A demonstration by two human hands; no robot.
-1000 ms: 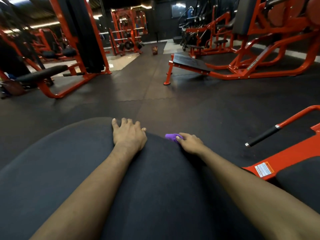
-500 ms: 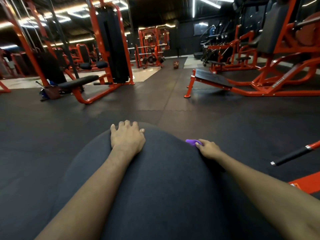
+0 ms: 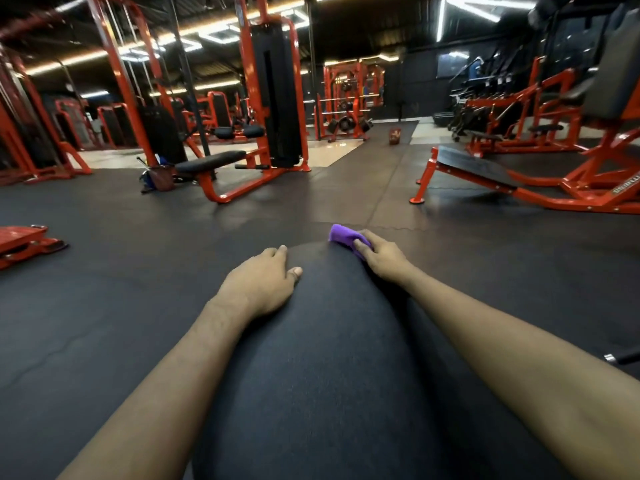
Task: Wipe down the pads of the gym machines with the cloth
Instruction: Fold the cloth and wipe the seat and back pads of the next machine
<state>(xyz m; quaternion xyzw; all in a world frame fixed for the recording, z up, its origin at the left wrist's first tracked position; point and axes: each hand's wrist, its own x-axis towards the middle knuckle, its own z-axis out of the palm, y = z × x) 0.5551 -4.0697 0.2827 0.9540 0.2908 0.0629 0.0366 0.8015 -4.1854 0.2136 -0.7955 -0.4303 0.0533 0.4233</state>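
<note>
The cloth (image 3: 341,233), a small purple wad, sits at the far right corner of the big black pad (image 3: 329,358). It is bunched under your right hand (image 3: 384,258), whose grip is clenched on it, fingers curled over the fabric. Your left hand (image 3: 259,285) lies palm down at the pad's left edge near the far end, grip released and fingers relaxed on the cover.

To wipe well from here, spread the wad flatter so more fabric meets the cover. Press with the palm rather than the fingertips. Draw long, overlapping strokes from the far end back to the near end, and roll over the rounded side edges too. Your left hand covers a patch that probably needs wiping as well, so lift it once the strokes reach that edge.

Beyond the left edge a red footplate (image 3: 20,240) lies low on the rubber floor (image 3: 138,271). Off the right edge, close to your forearm, a black handle (image 3: 623,358) could catch your elbow on a wide sweep. Well ahead stand a long padded seat (image 3: 211,161) on a red frame, a bag (image 3: 161,176) just beside it, and a sloped board (image 3: 474,168). None of these blocks you.
</note>
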